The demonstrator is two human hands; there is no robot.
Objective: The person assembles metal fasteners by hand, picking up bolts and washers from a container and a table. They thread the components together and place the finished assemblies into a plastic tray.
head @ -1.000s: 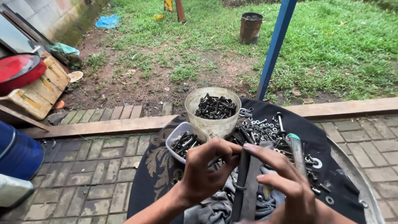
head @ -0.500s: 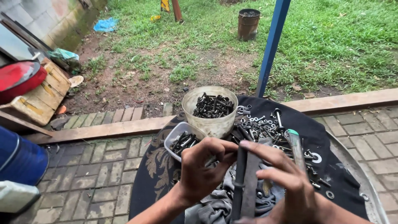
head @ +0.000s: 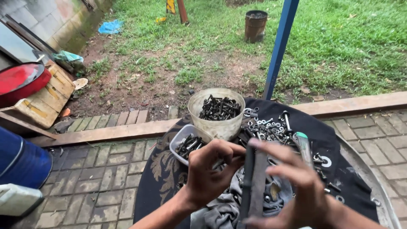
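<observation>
My left hand (head: 210, 169) is curled with fingertips pinched on a small dark part, too small to identify, just in front of a small clear tub (head: 183, 140) of bolts. My right hand (head: 296, 186) grips a long flat dark metal bar (head: 253, 186) held upright, its fingers blurred. Behind them stands a round clear plastic bucket (head: 212, 124) full of black bolts. Loose washers and nuts (head: 267, 125) lie scattered on a black cloth (head: 165, 169) over a round tray. A green-handled tool (head: 303, 143) lies to the right.
A grey rag (head: 216, 210) lies under my hands. A blue pole (head: 280, 46) rises behind the tray. A blue drum (head: 19, 161) and white container (head: 17, 199) stand at left, a red basin (head: 19, 80) on a wooden crate (head: 42, 99) farther back. Brick paving, then grass with a rusty bin (head: 255, 25).
Both hands have stayed close together over the cloth; my left fingers have closed tighter toward the bar, and the view has shifted slightly.
</observation>
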